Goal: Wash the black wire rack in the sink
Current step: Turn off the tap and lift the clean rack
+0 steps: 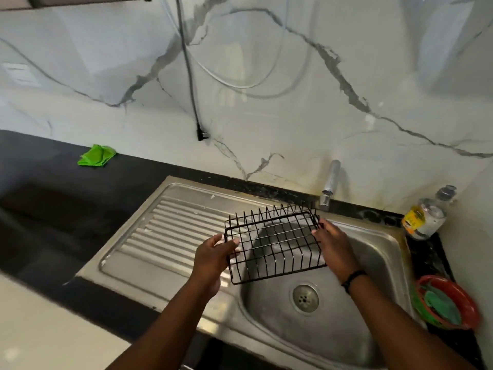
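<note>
Left hand grips the left end of the black wire rack, thumb hooked over its wires. Right hand grips the right end, fingers curled round the rim. Rack is held tilted above the sink basin, just below the tap. Drain lies beneath. Green cloth lies well apart on the counter.

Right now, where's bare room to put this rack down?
The ribbed drainboard left of the basin is bare, and so is the dark counter between it and the green cloth. The right corner is crowded by a bottle and red basket.
</note>
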